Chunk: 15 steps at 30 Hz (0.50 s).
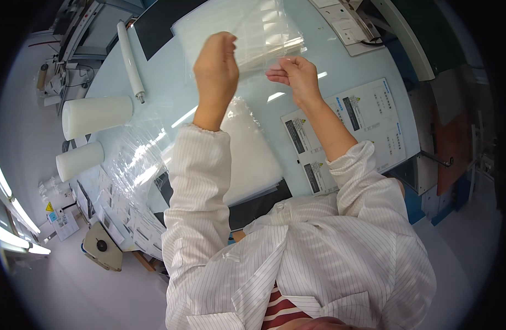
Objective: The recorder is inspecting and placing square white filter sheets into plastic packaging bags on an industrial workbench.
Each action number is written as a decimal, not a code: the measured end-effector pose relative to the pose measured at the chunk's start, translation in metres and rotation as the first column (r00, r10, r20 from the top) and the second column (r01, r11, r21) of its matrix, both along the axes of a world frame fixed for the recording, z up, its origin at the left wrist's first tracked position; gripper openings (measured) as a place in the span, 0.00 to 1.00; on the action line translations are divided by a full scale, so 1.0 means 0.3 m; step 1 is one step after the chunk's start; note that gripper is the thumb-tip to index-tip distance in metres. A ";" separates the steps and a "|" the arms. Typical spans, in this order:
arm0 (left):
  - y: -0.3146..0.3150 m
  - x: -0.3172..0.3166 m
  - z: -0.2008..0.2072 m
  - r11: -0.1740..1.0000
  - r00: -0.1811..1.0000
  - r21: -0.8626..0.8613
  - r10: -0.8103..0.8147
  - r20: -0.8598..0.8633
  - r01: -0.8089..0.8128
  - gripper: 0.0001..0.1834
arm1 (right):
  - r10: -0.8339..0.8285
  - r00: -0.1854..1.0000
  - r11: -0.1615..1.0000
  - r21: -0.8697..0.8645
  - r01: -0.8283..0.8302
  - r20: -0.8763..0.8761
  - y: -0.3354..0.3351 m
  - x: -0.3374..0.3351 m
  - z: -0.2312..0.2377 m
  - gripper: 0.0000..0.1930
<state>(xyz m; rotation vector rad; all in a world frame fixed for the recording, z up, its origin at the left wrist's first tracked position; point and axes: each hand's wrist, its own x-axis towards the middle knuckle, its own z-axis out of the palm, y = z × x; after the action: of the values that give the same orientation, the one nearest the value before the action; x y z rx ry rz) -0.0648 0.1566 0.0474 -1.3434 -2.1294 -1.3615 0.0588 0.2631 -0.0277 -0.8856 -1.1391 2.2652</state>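
Over the far half of the table, my left hand is curled closed. Its fingertips face a stack of clear plastic sheets, and whatever they grip is hidden. To its right my right hand pinches with thumb and forefinger at the near right edge of that stack, on what looks like thin clear plastic film. A second pile of milky translucent sheets lies nearer to me, partly under my left forearm, on a black mat.
Two white film rolls and a white roller lie at the left. Crumpled clear film spreads beside them. Printed label sheets lie on the right of the pale table. Equipment stands at the far right; a stool stands lower left.
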 end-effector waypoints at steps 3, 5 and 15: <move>-0.124 -0.184 0.155 0.918 0.966 0.307 0.260 0.014 -0.251 0.11 | 0.020 0.998 1.000 -0.014 -0.019 0.060 0.016 0.011 -0.009 0.09; -0.260 -0.288 0.271 0.777 0.912 0.481 0.308 0.271 -0.405 0.12 | -0.007 0.996 0.998 -0.059 0.012 0.087 0.027 0.013 -0.022 0.09; -0.978 -0.314 0.349 0.550 0.707 0.463 0.641 0.300 -0.695 0.12 | 0.069 0.984 0.995 0.060 -0.080 0.167 0.154 0.061 -0.019 0.08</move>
<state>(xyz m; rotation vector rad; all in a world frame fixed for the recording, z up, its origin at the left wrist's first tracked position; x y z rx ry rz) -0.1589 -0.1366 0.1521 -0.1683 -1.7646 -1.5010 0.0771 0.3094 -0.0334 -1.0356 -1.3328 2.2322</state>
